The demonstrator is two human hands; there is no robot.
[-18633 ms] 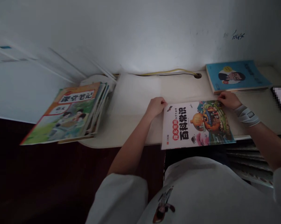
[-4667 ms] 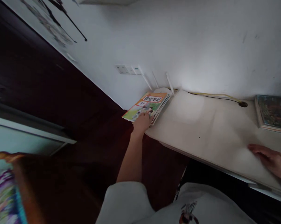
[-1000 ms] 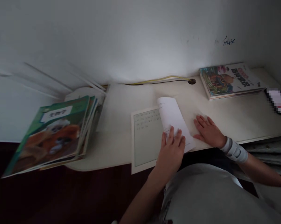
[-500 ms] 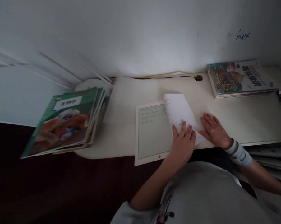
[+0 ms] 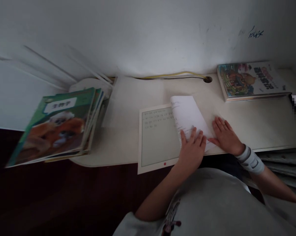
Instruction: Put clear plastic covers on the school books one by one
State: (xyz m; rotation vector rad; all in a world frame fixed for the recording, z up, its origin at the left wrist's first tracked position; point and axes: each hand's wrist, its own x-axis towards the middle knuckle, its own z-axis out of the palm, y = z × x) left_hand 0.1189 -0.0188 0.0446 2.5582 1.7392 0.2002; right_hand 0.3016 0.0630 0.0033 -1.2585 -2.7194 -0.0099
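My left hand (image 5: 192, 147) lies with its fingers spread on a folded sheet of printed white paper (image 5: 188, 113). The paper overlaps the right side of a white-framed tablet (image 5: 157, 142), which shows rows of small writing and has a red dot on its lower border. My right hand (image 5: 225, 136) rests flat on the desk to the right of the paper, fingers stretched, thumb at the paper's lower right corner. A grey band (image 5: 250, 160) wraps the right wrist. Whatever lies under my left palm is hidden.
Green-covered books (image 5: 62, 127) are stacked at the left, partly past the desk's (image 5: 106, 147) rounded end. Another book stack (image 5: 251, 80) lies at the back right. A thin white sheet (image 5: 135, 98) sits behind the tablet. A yellow cable (image 5: 167, 75) runs along the wall into a hole.
The view has shifted slightly, so the left books and tablet appear farther left. My right hand has slid slightly away from the paper. My left hand stays on the paper.
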